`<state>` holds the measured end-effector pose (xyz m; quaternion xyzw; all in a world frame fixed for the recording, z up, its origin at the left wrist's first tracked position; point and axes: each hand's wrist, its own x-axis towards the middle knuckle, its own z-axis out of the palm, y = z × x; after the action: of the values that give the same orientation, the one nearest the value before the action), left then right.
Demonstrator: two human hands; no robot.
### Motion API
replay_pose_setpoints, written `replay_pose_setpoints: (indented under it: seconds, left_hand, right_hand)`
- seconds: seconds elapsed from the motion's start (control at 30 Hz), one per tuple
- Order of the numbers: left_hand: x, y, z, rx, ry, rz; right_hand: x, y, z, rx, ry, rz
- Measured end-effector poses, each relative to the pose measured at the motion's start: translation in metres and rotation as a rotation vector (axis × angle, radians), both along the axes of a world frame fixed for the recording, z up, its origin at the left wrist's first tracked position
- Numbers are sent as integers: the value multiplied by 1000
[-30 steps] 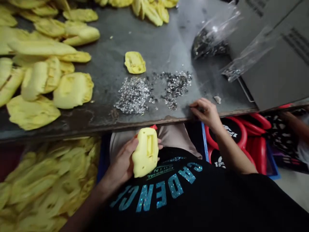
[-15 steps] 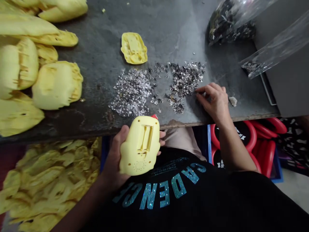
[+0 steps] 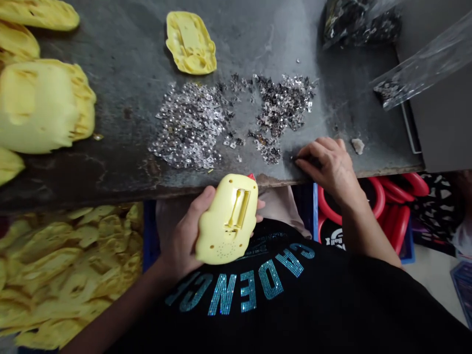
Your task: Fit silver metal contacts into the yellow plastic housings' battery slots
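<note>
My left hand (image 3: 190,231) is wrapped round a pale yellow plastic toy casing (image 3: 227,223), held just in front of the table edge. The casing's back faces up, showing an uncovered battery compartment, screw holes and a dotted speaker grille; a bit of red shows at its top. My right hand (image 3: 326,164) is low over the table by the front edge, thumb and fingers pinched together. Whatever is between the fingertips is too small to name. Left of it lie a darker pile of small metal pieces (image 3: 283,103) and a shinier silver pile of metal pieces (image 3: 191,125).
A yellow half shell (image 3: 191,43) lies behind the piles. More yellow shells (image 3: 47,105) are stacked at left, with a heap of them (image 3: 73,265) below. Clear bags of metal pieces (image 3: 393,91) stand at right. Red rings (image 3: 400,226) sit in a blue crate under the table.
My right hand has drawn back from the dark pile toward the table's front edge, fingers still pinched. The casing in my left hand has shifted right in view, as the camera also moved.
</note>
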<state>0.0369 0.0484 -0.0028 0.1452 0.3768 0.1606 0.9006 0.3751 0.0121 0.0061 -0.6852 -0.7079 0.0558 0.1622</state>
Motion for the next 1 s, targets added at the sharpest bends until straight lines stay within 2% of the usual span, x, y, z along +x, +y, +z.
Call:
replay_pose_setpoints:
  seconds: [0.27,0.57,0.77,1.0]
  left_hand:
    - [17,-8,9,26,-42,22]
    - [15,-15,10,25,8,20]
    - [14,-19,16,46,47,50]
    - [13,-22,10,36,29,34]
  right_hand:
    - [-1,0,-16,89,163,-22]
    - [-2,-3,-3,127,162,-54]
    - [3,-4,-6,102,167,-62]
    - [13,-17,-12,127,240,-56]
